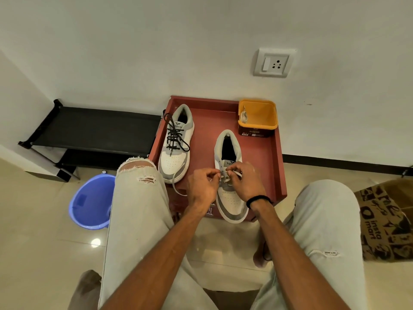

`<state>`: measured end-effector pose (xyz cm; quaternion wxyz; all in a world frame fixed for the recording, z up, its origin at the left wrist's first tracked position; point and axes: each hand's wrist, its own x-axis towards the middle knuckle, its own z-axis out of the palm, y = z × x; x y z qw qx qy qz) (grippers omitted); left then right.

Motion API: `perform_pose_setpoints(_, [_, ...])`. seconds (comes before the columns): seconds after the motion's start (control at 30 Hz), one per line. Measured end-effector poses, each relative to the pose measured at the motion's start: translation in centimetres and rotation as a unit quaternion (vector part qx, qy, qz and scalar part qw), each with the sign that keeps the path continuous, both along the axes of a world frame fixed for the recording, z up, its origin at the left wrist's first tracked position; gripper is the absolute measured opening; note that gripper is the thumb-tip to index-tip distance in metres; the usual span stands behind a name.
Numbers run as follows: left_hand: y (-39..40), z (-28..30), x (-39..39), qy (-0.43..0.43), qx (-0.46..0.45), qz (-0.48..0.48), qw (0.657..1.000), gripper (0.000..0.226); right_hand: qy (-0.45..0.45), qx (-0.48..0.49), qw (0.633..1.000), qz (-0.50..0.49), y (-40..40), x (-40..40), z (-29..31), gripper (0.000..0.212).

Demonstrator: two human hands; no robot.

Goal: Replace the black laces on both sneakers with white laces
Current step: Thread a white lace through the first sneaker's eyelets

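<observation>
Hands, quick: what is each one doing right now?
Left hand: pinching the flat white lace.
Right hand: pinching that lace at the nearer grey-and-white sneaker.

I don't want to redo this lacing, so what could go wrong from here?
1. The near sneaker overhangs the red table's front edge; tugging might pull it off.
2. The white lace trails loose past the left hand, so the ends may finish uneven.
3. The right hand hides the eyelets, so one could get skipped.

A home interior is indicated; glossy beige floor tiles (40, 238) are seen under a plain white wall (178, 41) fitted with a socket plate (273, 63); a black shoe rack (93, 128) and blue bucket (91, 202) are kept alongside.
</observation>
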<state>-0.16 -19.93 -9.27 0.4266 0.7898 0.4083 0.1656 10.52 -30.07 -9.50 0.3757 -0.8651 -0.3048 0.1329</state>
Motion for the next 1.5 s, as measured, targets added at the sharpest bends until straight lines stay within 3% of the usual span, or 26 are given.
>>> perform_pose_setpoints(0.47, [0.2,0.0,0.4,-0.023,-0.024,-0.005,0.999,0.014,0.034,0.024,0.999,0.013,0.8,0.1,-0.9,0.01])
perform_pose_setpoints(0.8, [0.3,0.7,0.8,0.021,-0.021,-0.009,1.0,0.011,0.089,0.029,0.995,0.014,0.6,0.9,-1.4,0.014])
perform_pose_setpoints(1.07, [1.7,-0.5,0.0,-0.081,-0.146,0.087,0.982,0.014,0.079,-0.009,0.996,0.032,0.0,-0.2,-0.3,0.038])
perform_pose_setpoints(1.2, [2.7,-1.4,0.5,-0.155,-0.209,0.127,0.957,0.015,0.04,-0.059,0.996,0.051,-0.2,-0.5,0.2,0.054])
perform_pose_setpoints(1.5, [2.6,0.4,1.8,-0.223,-0.359,0.146,0.894,0.017,-0.022,-0.08,0.996,0.022,-1.1,-0.1,0.7,0.063])
